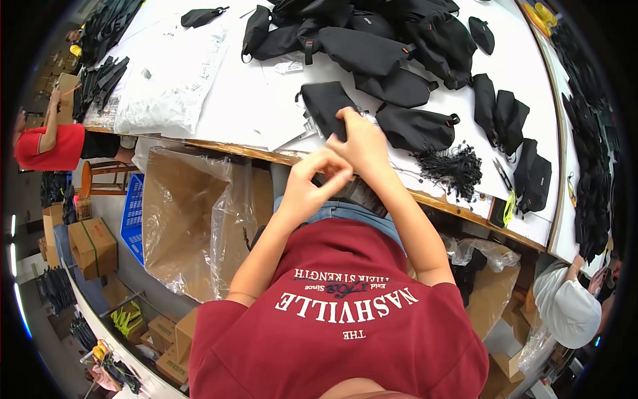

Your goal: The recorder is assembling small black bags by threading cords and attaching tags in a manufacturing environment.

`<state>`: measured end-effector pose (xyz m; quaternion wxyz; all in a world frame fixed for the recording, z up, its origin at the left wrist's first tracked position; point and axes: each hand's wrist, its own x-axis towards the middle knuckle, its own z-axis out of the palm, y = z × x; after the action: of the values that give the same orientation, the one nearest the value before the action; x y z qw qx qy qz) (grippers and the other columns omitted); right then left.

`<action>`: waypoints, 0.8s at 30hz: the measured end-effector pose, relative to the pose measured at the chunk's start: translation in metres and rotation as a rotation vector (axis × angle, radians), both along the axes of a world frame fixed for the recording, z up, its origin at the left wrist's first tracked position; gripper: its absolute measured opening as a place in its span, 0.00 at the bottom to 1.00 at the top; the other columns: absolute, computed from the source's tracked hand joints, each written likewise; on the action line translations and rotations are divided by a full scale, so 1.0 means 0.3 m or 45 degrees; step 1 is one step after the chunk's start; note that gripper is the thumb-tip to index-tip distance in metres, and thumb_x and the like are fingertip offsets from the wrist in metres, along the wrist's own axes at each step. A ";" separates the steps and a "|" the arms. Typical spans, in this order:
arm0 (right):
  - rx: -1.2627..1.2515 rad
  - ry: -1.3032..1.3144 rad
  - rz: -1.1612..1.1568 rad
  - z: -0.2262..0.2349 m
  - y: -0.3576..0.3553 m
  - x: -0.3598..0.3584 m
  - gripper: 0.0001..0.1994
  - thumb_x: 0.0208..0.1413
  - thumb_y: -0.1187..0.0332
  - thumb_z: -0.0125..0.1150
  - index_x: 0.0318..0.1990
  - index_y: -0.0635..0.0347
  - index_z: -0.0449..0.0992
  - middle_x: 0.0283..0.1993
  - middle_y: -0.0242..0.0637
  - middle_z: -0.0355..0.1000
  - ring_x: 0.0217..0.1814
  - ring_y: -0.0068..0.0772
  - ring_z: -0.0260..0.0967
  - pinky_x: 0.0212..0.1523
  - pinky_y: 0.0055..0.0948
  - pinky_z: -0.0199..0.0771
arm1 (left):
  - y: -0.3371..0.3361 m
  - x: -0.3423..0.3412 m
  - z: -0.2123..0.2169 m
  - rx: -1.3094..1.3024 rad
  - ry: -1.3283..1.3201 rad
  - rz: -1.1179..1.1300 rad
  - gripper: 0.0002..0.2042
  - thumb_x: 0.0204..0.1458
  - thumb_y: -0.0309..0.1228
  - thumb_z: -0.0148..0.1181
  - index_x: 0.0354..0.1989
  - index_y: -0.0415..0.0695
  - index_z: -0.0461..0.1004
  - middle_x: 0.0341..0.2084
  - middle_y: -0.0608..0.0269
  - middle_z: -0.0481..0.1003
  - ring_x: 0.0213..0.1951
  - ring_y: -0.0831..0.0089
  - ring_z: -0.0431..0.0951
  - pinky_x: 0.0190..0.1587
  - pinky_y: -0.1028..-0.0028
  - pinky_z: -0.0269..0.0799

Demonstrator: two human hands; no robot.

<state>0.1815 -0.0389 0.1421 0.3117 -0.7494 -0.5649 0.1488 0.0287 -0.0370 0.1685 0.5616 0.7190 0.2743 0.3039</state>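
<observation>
A small black fabric pouch (324,100) lies on the white table in front of me, near its front edge. My right hand (362,143) is closed at the pouch's lower right side, thumb and fingertips against the fabric. Close by on the left, my left hand (319,178) is curled with thumb and forefinger pinched together; anything between the tips is too small to make out. Another black pouch (417,128) rests just right of my right hand. Beyond it sits a bunch of thin black cords (455,169).
A large heap of black pouches (365,50) covers the far table. Snips (503,176) lie at right, beside more pouches. A clear bag of small white pieces (166,86) sits at left. Below the edge stands a plastic-lined carton (189,219). A person in red (50,147) is far left.
</observation>
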 end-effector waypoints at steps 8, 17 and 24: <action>0.477 0.249 -0.072 0.225 -0.124 0.083 0.08 0.50 0.70 0.57 0.37 0.61 0.76 0.28 0.44 0.75 0.29 0.41 0.76 0.29 0.30 0.72 | 0.117 0.023 0.078 1.081 0.323 0.247 0.22 0.41 0.27 0.66 0.48 0.50 0.73 0.49 0.65 0.69 0.51 0.65 0.63 0.53 0.68 0.53; 0.499 0.241 0.080 0.285 -0.216 0.041 0.07 0.50 0.71 0.58 0.37 0.58 0.76 0.22 0.41 0.71 0.21 0.37 0.70 0.24 0.29 0.68 | 0.138 0.020 0.120 1.511 0.244 0.158 0.17 0.30 0.27 0.66 0.34 0.50 0.76 0.34 0.74 0.73 0.41 0.71 0.69 0.47 0.69 0.56; 0.422 0.254 0.114 0.280 -0.233 0.029 0.07 0.51 0.71 0.58 0.37 0.58 0.76 0.21 0.41 0.71 0.20 0.37 0.70 0.23 0.30 0.68 | 0.138 0.014 0.137 1.407 0.201 0.112 0.16 0.27 0.25 0.65 0.31 0.46 0.75 0.31 0.71 0.73 0.38 0.70 0.71 0.43 0.69 0.60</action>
<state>0.1902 -0.1087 0.2263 0.4785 -0.6434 -0.5806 0.1411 0.0329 0.0045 0.2097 0.0659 0.9149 0.1453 0.3708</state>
